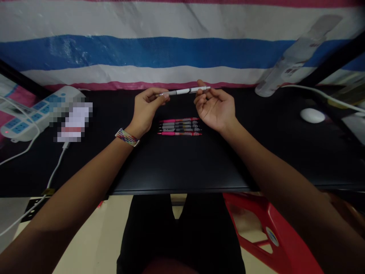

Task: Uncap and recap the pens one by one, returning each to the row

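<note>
Above the desk I hold a slim white pen [182, 91] with a grey section, lying almost level between both hands. My left hand [146, 108] is closed on its left end, thumb and fingers pinching it. At the other end my right hand [215, 106] is turned palm up, with curled fingers around the pen's right tip; its exact grip is partly hidden. Just below, several pens lie side by side in a row: a pink pen [178, 133] nearest me, grey and dark pens [179, 126] in the middle, and another pink pen [178, 120] at the far side.
The black desk [182, 167] meets a striped plastic sheet [159, 51] behind. At left are a power strip [37, 112] and a blurred-out phone-like item [74, 121] on a white cable. A clear bottle [293, 57] and white mouse [312, 115] stand right. Below is a red stool [285, 236].
</note>
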A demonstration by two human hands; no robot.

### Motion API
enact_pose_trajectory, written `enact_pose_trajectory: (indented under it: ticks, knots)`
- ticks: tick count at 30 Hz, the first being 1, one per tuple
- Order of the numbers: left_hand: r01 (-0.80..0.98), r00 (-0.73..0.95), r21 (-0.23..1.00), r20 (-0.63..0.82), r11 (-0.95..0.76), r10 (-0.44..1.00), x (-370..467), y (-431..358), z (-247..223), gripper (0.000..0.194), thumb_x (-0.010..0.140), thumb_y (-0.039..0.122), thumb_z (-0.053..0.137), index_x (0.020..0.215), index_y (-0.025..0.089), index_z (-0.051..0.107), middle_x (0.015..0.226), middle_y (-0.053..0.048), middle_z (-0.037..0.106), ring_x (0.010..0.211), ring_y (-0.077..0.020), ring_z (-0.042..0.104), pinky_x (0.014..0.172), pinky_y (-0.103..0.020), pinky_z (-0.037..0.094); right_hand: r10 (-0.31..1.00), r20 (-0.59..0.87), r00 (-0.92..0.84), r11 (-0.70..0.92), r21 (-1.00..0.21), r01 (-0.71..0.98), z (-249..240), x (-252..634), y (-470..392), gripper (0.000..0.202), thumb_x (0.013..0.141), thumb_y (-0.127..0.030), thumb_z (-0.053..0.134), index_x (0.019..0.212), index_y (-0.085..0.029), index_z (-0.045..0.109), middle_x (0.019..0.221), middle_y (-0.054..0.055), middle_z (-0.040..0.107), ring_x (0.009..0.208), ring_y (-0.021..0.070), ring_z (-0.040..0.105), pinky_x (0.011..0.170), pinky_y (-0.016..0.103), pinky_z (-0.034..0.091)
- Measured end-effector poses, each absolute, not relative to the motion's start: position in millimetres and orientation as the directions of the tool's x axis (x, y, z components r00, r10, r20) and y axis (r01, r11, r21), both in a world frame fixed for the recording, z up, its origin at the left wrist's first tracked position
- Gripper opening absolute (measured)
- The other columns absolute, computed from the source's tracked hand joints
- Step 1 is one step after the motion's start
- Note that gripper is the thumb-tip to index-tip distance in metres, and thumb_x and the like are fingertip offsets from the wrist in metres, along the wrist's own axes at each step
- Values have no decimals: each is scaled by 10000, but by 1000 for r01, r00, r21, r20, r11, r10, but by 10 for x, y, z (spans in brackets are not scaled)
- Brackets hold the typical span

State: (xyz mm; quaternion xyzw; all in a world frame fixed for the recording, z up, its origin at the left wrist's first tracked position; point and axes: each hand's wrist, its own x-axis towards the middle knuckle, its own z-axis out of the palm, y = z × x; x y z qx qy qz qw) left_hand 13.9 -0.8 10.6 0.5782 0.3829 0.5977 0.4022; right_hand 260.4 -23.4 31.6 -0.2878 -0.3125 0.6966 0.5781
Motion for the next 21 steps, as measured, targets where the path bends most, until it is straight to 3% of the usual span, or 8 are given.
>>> enact_pose_trajectory:
  ticks: [6, 13, 18, 21]
  knots:
    - [-19, 3, 924, 381, -381, 924, 135, -12, 114, 252, 872, 388, 1011, 952, 237, 825, 911, -36, 840, 880, -155, 801, 824, -264, 643, 984, -115, -133, -170, -808, -563, 341, 2596, -235, 171, 995, -391, 792, 1086, -259, 734, 984, 34, 782, 894, 185, 765, 722, 272, 675]
    - [-1, 9, 927, 374, -374, 927, 138, -34, 127, 172, 908, 318, 963, 953, 229, 822, 892, -32, 826, 880, -159, 803, 834, -274, 646, 983, -30, -184, -133, -803, -581, 233, 2622, -164, 281, 995, -417, 819, 1215, -260, 743, 976, 28, 788, 875, 188, 764, 719, 291, 682]
    - [-3, 16, 927, 375, -375, 927, 140, -48, 129, 163, 920, 319, 944, 952, 226, 814, 898, -37, 825, 882, -164, 804, 831, -278, 647, 984, -51, -169, -151, -738, -658, 247, 2619, -185, 209, 972, -286, 796, 1168, -249, 734, 957, 12, 794, 842, 157, 757, 750, 261, 683]
    - [-9, 14, 928, 372, -372, 928, 138, -57, 126, 160, 923, 334, 932, 939, 229, 813, 897, -40, 823, 874, -162, 798, 820, -273, 646, 982, -94, -164, -181, -713, -678, 319, 2588, -245, 163, 1015, -306, 718, 1166, -246, 732, 997, 19, 811, 884, 161, 772, 752, 254, 683]
